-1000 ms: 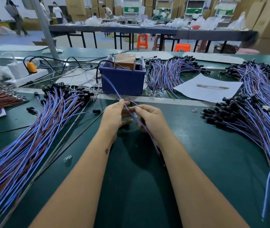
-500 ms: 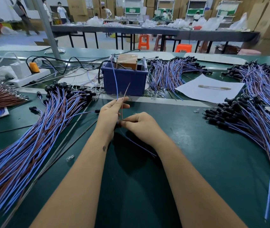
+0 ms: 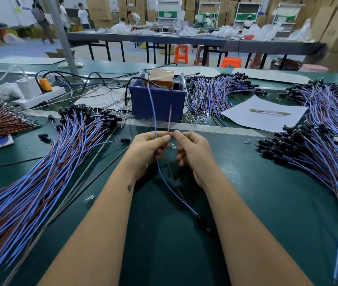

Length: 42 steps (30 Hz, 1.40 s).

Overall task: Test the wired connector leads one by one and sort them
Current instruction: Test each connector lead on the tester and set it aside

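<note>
1. Both hands are sitting higher over the green table (image 3: pixel 267 203) than half a second ago, and the lead's two loose ends are now rising straight up toward the blue bin (image 3: pixel 157 104).
2. The left hand (image 3: pixel 149 149) is pinching the blue wire (image 3: pixel 152 112) and the brown wire (image 3: pixel 170 118) of the lead between thumb and forefinger.
3. The right hand (image 3: pixel 192 151) is curling beside it, fingertip nearly meeting the left thumb; whether it is gripping a wire I cannot tell.
4. The lead is trailing down between the wrists to its black connector (image 3: pixel 203 223), which is lying on the table.
5. Big bundles of leads are lying to the left (image 3: pixel 30 193) and right (image 3: pixel 318 162).
</note>
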### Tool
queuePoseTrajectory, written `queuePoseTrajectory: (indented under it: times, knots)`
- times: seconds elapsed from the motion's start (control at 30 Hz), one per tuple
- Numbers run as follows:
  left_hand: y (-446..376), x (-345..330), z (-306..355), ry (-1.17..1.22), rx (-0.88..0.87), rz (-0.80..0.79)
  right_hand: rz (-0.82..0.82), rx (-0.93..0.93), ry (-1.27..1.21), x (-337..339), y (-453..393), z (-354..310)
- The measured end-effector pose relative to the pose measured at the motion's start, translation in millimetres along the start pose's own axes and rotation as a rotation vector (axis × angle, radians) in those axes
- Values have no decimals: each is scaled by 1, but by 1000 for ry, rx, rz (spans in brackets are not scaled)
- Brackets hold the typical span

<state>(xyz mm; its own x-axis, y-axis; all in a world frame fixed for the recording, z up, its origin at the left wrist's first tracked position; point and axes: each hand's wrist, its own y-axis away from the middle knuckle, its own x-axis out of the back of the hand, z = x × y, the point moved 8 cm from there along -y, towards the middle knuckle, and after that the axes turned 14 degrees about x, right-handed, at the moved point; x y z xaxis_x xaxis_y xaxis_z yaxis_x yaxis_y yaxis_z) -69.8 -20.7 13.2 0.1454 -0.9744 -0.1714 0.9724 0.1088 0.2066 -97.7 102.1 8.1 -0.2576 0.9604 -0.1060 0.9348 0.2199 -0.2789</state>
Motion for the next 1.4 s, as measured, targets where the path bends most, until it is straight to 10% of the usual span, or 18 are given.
queuePoseTrajectory:
  times: [0.53,0.9,1.4]
  knots:
    - [8,-29,4,-588,-272,4,146,193,68,12,-2,-8]
    - [-3,22,6,-363,-154,377,215,189,311,25,-3,-6]
    - [-4,42,3,-330,-111,491,209,168,433,26,-7,-2]
